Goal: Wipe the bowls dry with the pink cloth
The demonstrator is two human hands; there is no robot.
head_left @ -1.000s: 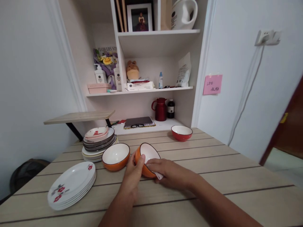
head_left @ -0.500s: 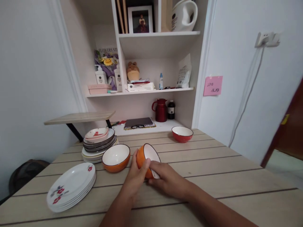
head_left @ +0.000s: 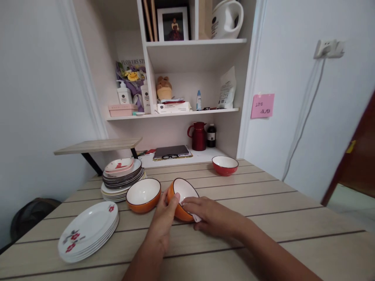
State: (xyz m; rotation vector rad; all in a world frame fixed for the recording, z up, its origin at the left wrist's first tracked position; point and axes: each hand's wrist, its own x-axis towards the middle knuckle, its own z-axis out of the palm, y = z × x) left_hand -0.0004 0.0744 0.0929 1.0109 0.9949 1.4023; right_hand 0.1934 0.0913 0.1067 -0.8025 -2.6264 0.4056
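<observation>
My left hand point(head_left: 165, 212) grips the left side of an orange bowl point(head_left: 186, 188) with a white inside and dark rim, its thumb over the edge. The bowl is tilted towards me and to the right. My right hand point(head_left: 209, 216) has its fingers inside the bowl, pressing a thin white piece point(head_left: 197, 218) that looks like a tissue or cloth; most of it is hidden under the fingers. A second orange bowl point(head_left: 143, 195) stands upright just left of my left hand. Farther back on the right sits a red bowl point(head_left: 225, 166).
A stack of white flowered plates point(head_left: 89, 230) lies at the front left of the wooden table point(head_left: 278, 210). Behind it is a taller pile of mixed plates point(head_left: 123, 179), under a small raised shelf point(head_left: 99, 145). A red jug point(head_left: 199, 136) and a laptop point(head_left: 172, 152) are at the back.
The bowl has turned so its inside faces up more. My right hand has shifted slightly right and its fingers have moved over the rim into the bowl.
</observation>
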